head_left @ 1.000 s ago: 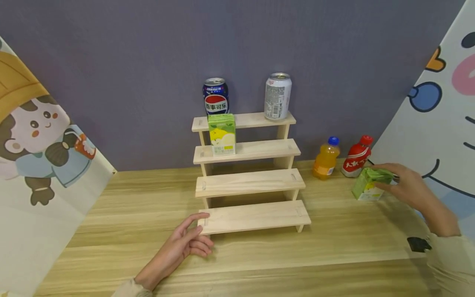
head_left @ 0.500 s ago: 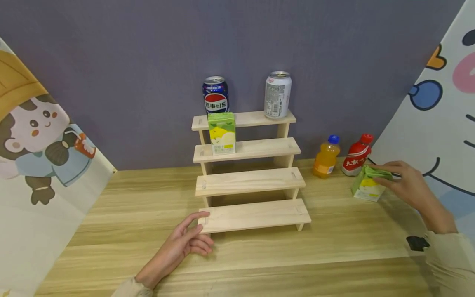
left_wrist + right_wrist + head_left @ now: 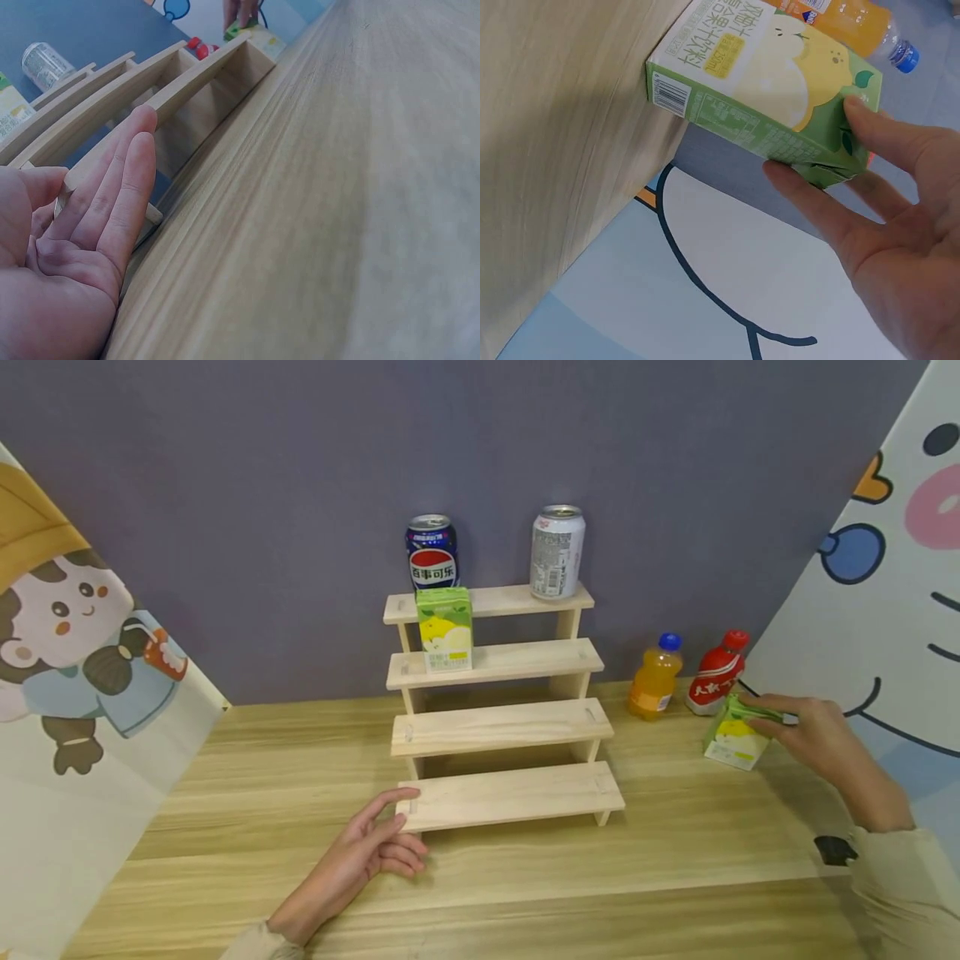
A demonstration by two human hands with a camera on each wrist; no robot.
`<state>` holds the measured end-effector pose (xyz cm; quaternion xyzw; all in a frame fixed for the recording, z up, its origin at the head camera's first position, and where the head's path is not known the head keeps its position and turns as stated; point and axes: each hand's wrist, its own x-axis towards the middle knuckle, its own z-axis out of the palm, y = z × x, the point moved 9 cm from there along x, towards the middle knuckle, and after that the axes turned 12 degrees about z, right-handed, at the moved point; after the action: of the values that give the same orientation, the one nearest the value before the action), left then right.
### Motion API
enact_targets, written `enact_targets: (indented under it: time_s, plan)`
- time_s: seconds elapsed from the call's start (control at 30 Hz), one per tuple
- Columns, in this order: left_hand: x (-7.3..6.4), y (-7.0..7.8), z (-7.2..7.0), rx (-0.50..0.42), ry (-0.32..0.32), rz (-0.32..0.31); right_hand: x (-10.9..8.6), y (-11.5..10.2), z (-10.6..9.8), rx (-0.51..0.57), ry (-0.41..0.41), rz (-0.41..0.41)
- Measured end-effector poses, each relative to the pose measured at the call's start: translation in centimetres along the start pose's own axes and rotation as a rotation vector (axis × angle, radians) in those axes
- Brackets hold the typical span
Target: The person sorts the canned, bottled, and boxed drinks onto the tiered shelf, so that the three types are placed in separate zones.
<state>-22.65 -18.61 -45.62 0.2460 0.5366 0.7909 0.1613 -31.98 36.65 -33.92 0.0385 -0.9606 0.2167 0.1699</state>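
At the right of the head view, my right hand (image 3: 817, 735) holds a green-and-yellow juice box (image 3: 738, 737) by its upper end, thumb on one side and fingers on the other. The right wrist view shows the carton (image 3: 769, 75) closer, with its pear-like fruit picture and a barcode by its base. My left hand (image 3: 367, 843) grips the left end of the lowest step of a wooden tiered rack (image 3: 510, 797), index finger over the top and thumb at the front edge. From the left wrist, the other fingers (image 3: 131, 187) extend beside that step.
A second juice box (image 3: 446, 631) stands on the rack's second-highest step. A blue Pepsi can (image 3: 432, 556) and a white can (image 3: 557, 553) are on the top step. An orange drink bottle (image 3: 655, 681) and a red bottle (image 3: 716, 677) stand right of the rack, near the back wall.
The juice box in my right hand has turned and shifted slightly left, so its printed front shows more. My left hand keeps its grip on the rack.
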Motion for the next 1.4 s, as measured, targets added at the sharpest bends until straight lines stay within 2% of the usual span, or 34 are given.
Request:
enact_targets:
  time_s: [0.27,0.4,0.53,0.73,0.87,1.07,1.3,1.4]
  plan:
    - [0.1,-0.3,-0.1,0.013,0.038,-0.035,-0.3,-1.5,-0.8,-0.04,0.095,-0.091]
    - [0.3,-0.3,0.1,0.007,0.031,-0.031,-0.5,-3.4,-1.8,-0.027,0.161,-0.16]
    - [0.3,-0.4,0.1,0.001,0.031,-0.025,-0.4,-5.6,-2.9,0.024,0.191,-0.231]
    - [0.4,0.0,0.1,0.005,0.014,0.001,0.1,-8.9,-4.3,0.088,0.19,-0.306]
    - [0.4,0.2,0.1,0.005,0.005,0.008,0.5,-10.9,-5.0,0.071,0.167,-0.313]
    - [0.1,-0.1,-0.2,0.002,0.04,-0.012,1.4,-14.1,-6.3,0.047,0.155,-0.322]
    - [0.1,0.1,0.1,-0.026,-0.003,0.038,2.8,-18.5,-7.8,0.049,0.161,-0.402]
    - [0.0,0.1,0.1,-0.027,-0.001,0.042,3.5,-20.6,-8.2,0.066,0.149,-0.434]
